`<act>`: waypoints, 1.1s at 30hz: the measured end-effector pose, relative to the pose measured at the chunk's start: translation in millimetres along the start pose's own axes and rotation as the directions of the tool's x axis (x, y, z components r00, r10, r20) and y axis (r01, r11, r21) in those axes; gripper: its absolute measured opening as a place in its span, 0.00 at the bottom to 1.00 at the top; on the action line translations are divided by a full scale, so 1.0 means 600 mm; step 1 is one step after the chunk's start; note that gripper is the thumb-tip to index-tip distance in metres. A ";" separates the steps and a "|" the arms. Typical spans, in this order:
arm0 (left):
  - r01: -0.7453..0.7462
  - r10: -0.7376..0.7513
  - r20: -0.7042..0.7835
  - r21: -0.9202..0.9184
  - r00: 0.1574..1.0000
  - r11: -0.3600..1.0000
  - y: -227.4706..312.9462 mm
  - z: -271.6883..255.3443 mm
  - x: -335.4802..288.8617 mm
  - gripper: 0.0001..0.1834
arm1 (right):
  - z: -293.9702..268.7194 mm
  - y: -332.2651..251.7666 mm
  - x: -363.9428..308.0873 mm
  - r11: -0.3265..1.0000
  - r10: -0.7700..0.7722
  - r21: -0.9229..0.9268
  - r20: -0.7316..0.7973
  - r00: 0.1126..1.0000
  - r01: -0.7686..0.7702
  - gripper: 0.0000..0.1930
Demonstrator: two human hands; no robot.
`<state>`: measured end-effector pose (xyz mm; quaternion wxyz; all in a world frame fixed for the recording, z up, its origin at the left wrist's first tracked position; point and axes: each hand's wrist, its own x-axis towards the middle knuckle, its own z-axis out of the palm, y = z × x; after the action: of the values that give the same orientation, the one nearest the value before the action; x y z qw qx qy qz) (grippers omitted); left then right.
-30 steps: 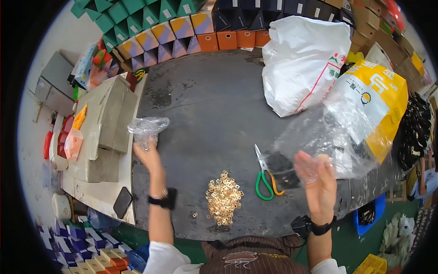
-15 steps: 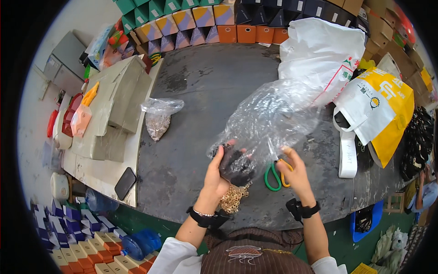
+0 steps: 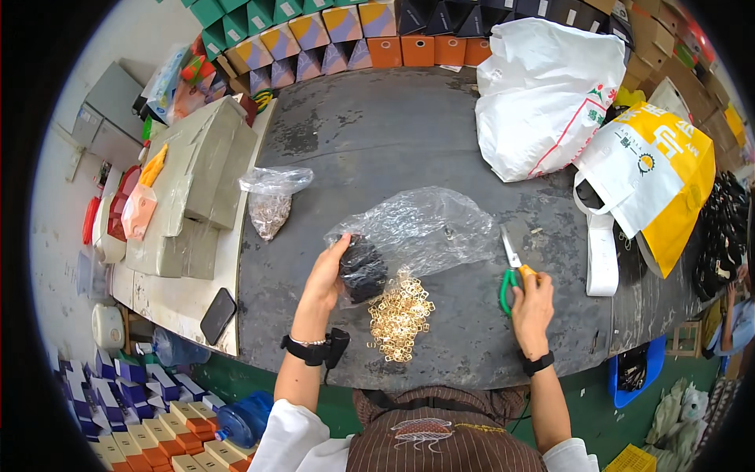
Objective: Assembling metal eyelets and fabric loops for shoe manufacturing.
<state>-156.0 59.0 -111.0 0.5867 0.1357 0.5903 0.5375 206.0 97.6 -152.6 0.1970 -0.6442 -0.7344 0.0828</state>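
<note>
My left hand (image 3: 324,273) is closed round the near end of a clear plastic bag (image 3: 425,228), where a bunch of black pieces (image 3: 362,269) shows inside the film. The rest of the bag spreads flat over the dark table toward the right. Beside that hand lies a loose heap of small gold buckles (image 3: 401,318), partly touching the bag. Over to the right, my right hand (image 3: 533,305) is closed on the handles of scissors (image 3: 510,248), one green and one orange-yellow. Their blades point away from me, near the bag's right end.
A small tied bag of pieces (image 3: 270,206) lies left on the table (image 3: 354,149). A phone (image 3: 218,316) rests by the wrapped cartons (image 3: 189,189). Right stand a white plastic bag (image 3: 543,102), a yellow-and-white bag (image 3: 661,181) and a white roll (image 3: 601,259). Shoe boxes (image 3: 417,51) line the back.
The clear bag has come down flat and away from the white bag. My left hand has moved left with its black contents, uncovering the buckles. My right hand has taken the scissors rightward.
</note>
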 end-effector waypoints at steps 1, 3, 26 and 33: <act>-0.008 0.009 -0.022 0.053 1.000 0.999 0.007 0.003 0.001 0.21 | -0.005 0.019 0.001 0.999 0.022 -0.029 -0.037 0.999 -0.023 0.18; -0.023 0.035 -0.068 0.160 0.997 0.987 0.028 0.011 -0.006 0.24 | -0.020 0.045 0.002 0.997 0.058 -0.041 -0.041 0.997 -0.060 0.19; -0.461 0.673 0.129 0.818 0.728 0.343 0.188 0.114 -0.091 0.14 | -0.033 0.064 -0.008 0.997 0.059 -0.052 0.008 0.998 -0.059 0.21; -0.597 0.715 0.175 0.700 0.676 0.393 0.222 0.125 -0.089 0.13 | -0.033 0.065 -0.010 0.997 0.063 -0.043 -0.027 0.998 -0.064 0.22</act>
<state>-141.2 103.7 43.6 0.1777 0.5299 0.6888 0.4617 249.8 95.0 -150.4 0.1896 -0.6724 -0.7126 0.0645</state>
